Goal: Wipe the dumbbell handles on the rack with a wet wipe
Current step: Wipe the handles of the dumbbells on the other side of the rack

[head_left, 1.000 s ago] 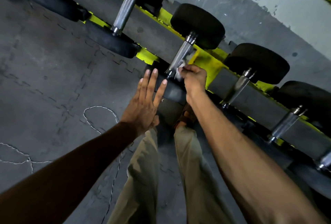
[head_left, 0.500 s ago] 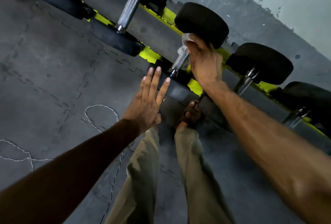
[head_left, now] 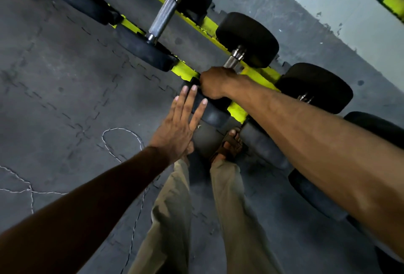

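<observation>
Mid-wipe, the right hand (head_left: 215, 82) curls round the near end of the knurled steel dumbbell handle (head_left: 230, 62) on the yellow rack (head_left: 237, 109), the wet wipe hidden, while the flat left hand (head_left: 179, 127) braces the black rubber head (head_left: 215, 116) beside it; next likely calls for sliding up the bare steel.

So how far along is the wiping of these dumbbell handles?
Done: no handle visibly shows wiping, so I can't tell. In hand: the right hand grips the middle dumbbell handle at its near end, any wipe hidden in the fist; the left hand lies flat against its near weight head. Left: possibly the knurled handle beside it.
</observation>
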Action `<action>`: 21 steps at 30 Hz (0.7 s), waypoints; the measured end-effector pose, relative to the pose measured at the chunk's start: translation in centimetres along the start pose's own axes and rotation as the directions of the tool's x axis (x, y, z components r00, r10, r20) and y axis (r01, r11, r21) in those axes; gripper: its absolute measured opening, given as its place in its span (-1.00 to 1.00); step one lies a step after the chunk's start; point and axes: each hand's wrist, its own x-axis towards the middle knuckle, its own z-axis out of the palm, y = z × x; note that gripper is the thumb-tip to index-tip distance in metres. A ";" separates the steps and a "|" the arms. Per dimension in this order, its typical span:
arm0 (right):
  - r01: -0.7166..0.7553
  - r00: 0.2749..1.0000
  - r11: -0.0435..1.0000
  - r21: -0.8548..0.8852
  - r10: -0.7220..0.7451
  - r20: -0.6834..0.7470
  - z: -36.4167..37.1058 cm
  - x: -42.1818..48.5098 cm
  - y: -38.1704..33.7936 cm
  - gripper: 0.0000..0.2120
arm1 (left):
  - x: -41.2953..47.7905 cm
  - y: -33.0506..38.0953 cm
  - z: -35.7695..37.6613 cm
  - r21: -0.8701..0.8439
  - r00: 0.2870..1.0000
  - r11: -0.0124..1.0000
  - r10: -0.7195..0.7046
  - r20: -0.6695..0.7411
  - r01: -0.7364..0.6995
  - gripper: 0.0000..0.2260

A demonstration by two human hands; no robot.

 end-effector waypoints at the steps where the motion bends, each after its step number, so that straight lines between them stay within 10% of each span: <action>1: -0.002 1.000 1.000 -0.016 0.002 0.004 -0.3 0.4 0.3 -0.61 | 0.0 0.0 0.1 -0.004 1.000 1.000 -0.003 -0.005 0.003 0.03; 6: -0.110 0.990 0.994 -0.014 0.108 -0.087 -1.5 0.8 3.2 -0.62 | 0.2 0.0 0.4 0.028 1.000 1.000 -0.013 -0.003 0.013 0.07; 11: 0.018 0.987 1.000 0.011 -0.020 0.160 -1.2 0.1 0.4 -0.70 | 0.2 0.1 0.5 0.044 1.000 0.999 -0.015 -0.004 0.015 -0.04; 17: -0.171 0.947 0.954 0.246 0.090 0.308 -2.3 1.8 -0.5 -0.68 | 0.4 0.2 0.5 0.067 1.000 0.997 -0.030 0.004 0.030 0.01; 21: -0.041 0.993 0.974 0.224 0.013 0.121 -1.1 0.3 0.0 -0.75 | 0.4 -0.1 0.9 0.018 0.998 1.000 -0.018 -0.052 0.019 -0.10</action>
